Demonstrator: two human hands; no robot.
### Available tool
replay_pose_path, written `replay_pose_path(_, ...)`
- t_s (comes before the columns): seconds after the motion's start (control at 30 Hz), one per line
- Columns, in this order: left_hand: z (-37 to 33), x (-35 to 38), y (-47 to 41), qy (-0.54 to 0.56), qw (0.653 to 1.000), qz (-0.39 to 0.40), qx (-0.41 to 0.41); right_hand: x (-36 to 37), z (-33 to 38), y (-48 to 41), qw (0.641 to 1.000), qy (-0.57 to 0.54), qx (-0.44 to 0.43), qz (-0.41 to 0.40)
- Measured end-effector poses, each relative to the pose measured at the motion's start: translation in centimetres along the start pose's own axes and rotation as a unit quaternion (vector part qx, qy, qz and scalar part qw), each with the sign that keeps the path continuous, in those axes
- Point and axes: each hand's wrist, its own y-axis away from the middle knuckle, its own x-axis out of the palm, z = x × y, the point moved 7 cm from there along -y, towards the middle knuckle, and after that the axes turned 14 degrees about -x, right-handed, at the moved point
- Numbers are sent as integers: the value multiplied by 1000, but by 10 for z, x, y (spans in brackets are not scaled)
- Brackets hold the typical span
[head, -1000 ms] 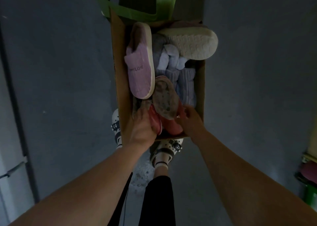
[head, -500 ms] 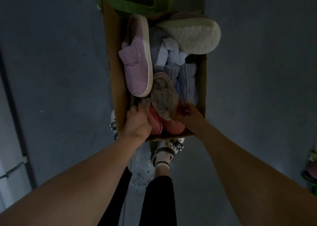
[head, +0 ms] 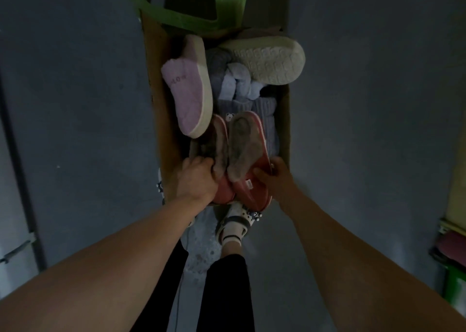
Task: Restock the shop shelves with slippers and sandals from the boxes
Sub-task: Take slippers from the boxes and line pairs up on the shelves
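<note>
The left red slipper (head: 218, 142) has popped up beside the right red slipper (head: 243, 142), both fuzzy-lined. Left hand (head: 194, 180) grips one and right hand (head: 280, 178) grips the other, at the near end of the cardboard box (head: 153, 92).

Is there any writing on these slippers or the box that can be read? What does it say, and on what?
"LOV": stitched on the pink slipper, blurred; any further letter is unclear.
White tag on the right red slipper: too small to read.
Left red slipper: no writing seen.
Cardboard box: no writing seen.
</note>
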Motion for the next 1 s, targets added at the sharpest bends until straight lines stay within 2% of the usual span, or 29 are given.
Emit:
replay_pose_path(0.1,-14,-2,15,30,999,3,25,-17,2,9,993,-104,37,-33)
replay_pose_path(0.2,-30,5,23,55,996,17,72,-31,0,19,994,-91,62,-12)
replay_pose_path(0.27,-33,13,22,92,993,39,67,-37,-6,17,997,-55,57,-12)
replay_pose_path(0.4,-28,30,21,189,979,79,-17,-32,-20,8,999,22,29,-19)
replay_pose_path(0.53,-15,38,6,177,980,1,-95,-30,-30,-1,998,24,19,-49)
replay_pose_path(0.57,-11,41,2,182,975,9,-127,-32,-32,-3,998,24,15,-51)
replay_pose_path(0.6,-7,48,-1,215,962,46,-161,-33,-32,-4,998,26,14,-49)
replay_pose_path(0.7,-5,70,0,353,889,177,-232,-35,-34,-6,999,15,18,-28)
replay_pose_path(0.8,9,82,5,408,835,233,-285,-32,-32,-2,999,-31,38,-16)
replay_pose_path(0.87,14,79,13,410,829,254,-283,-31,-26,4,997,-51,49,-11)
replay_pose_path(1.0,13,47,31,438,828,270,-224,-30,-8,25,994,-87,67,-1)
